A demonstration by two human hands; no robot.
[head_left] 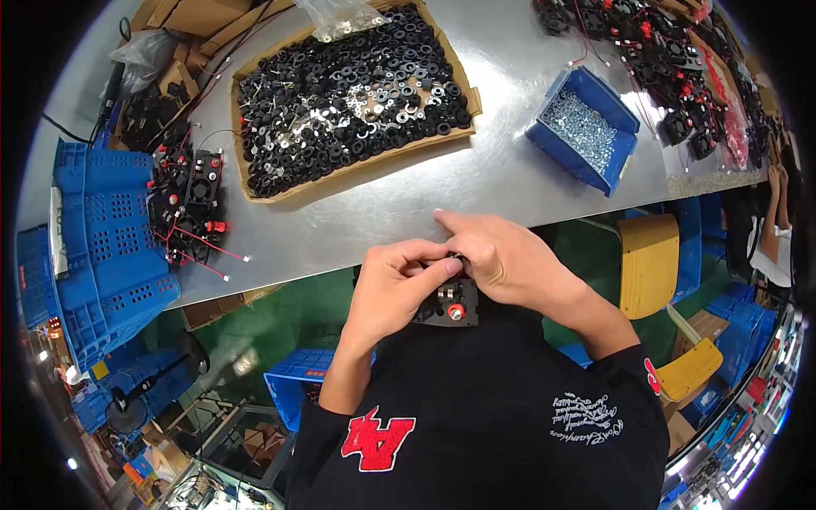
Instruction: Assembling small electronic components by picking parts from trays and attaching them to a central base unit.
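Pinching a small dark piece (456,257) between thumb and forefinger of the left hand (387,289), at a black assembly (433,314) with a red knob (456,312), just in front of the bench (510,194) edge. Curled toward the same piece with the right hand (501,259), but with fingertips hidden: impossible to tell a pinching grip from a steadying one. Best to hold the assembly level, guide the piece straight and avoid forcing at an angle; safer over the bench than over the floor (255,325).

Beyond the hands, a shallow cardboard tray (340,175) full of black rings (280,93) and silver washers (374,98), with a clear bag (347,14) across the far edge. Farther right, a blue bin (605,99) of small silver fasteners (582,127).
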